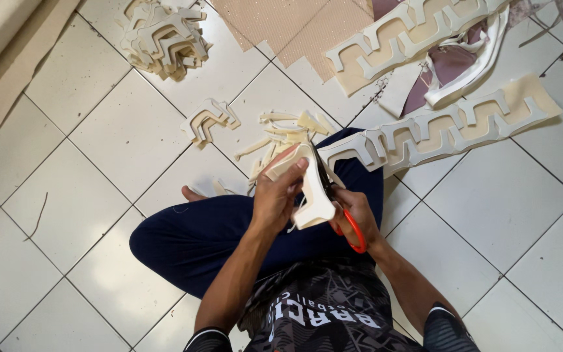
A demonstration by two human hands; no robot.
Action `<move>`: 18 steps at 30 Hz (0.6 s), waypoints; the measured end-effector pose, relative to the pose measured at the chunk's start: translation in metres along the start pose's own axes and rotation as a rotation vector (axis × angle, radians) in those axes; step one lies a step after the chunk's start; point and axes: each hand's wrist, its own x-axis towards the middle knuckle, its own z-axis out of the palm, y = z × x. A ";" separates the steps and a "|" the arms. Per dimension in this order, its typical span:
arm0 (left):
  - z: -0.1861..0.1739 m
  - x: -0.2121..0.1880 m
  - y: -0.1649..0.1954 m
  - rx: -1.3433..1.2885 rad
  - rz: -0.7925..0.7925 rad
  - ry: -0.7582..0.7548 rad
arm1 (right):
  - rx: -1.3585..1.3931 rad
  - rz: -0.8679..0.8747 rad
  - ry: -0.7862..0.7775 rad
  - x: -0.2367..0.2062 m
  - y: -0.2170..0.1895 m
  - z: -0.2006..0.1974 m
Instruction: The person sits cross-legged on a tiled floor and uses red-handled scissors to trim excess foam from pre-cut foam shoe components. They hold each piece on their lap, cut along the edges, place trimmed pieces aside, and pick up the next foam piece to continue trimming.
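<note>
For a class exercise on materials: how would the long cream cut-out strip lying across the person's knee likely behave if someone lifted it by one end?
The cream strip would probably flop and sag: it already drapes over the knee. It seems light, being thin sheet full of cut-out gaps. It looks unlikely to slide or roll, as it lies flat on the tiled floor.

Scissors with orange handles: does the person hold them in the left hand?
No, the scissors sit in the right hand; the left hand grips the cream foam piece.

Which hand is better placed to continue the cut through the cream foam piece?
Right. The right hand holds the orange-handled scissors at the cream foam piece; the left hand only steadies it.
</note>
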 end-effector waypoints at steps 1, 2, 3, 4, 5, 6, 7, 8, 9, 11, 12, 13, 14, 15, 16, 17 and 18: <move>0.002 -0.004 -0.002 0.008 -0.044 0.042 | 0.034 0.000 0.005 0.000 0.000 0.001; 0.003 -0.006 -0.003 0.016 -0.084 0.082 | 0.066 0.052 0.014 0.000 0.000 0.002; 0.004 -0.006 -0.002 -0.007 -0.082 0.058 | 0.096 0.102 0.022 -0.001 -0.002 0.003; 0.003 -0.006 0.000 -0.029 -0.082 0.036 | 0.128 0.155 0.029 -0.002 -0.003 0.004; 0.003 -0.006 0.003 -0.053 -0.082 0.013 | 0.133 0.169 0.020 -0.003 -0.005 0.003; 0.001 -0.005 0.006 0.005 -0.061 -0.004 | 0.136 0.180 0.012 -0.003 -0.008 0.001; -0.002 -0.004 0.012 0.063 -0.040 -0.021 | 0.140 0.189 0.004 -0.003 -0.010 -0.001; -0.005 -0.003 0.017 0.123 -0.018 -0.038 | 0.137 0.144 -0.043 -0.003 -0.013 -0.004; -0.008 -0.002 0.022 0.205 -0.008 -0.053 | 0.136 0.101 -0.090 -0.002 -0.015 -0.008; -0.013 -0.002 0.030 0.370 0.011 -0.083 | 0.102 0.075 -0.140 -0.001 -0.015 -0.013; -0.016 -0.002 0.033 0.403 0.016 -0.092 | 0.068 0.089 -0.143 -0.001 -0.014 -0.016; -0.019 -0.004 0.035 0.436 0.019 -0.101 | 0.034 0.105 -0.147 -0.002 -0.013 -0.018; -0.024 -0.005 0.036 0.469 0.021 -0.108 | -0.040 0.156 -0.120 -0.003 -0.010 -0.020; -0.028 -0.006 0.034 0.480 0.026 -0.100 | -0.115 0.206 -0.095 -0.004 -0.007 -0.021; -0.033 -0.006 0.031 0.491 0.033 -0.091 | -0.191 0.254 -0.073 -0.004 -0.003 -0.020; -0.039 -0.004 0.028 0.500 0.043 -0.080 | -0.115 0.271 -0.045 -0.004 0.002 -0.019; -0.048 0.000 0.023 0.425 0.066 -0.015 | -0.040 0.285 -0.022 -0.002 0.007 -0.017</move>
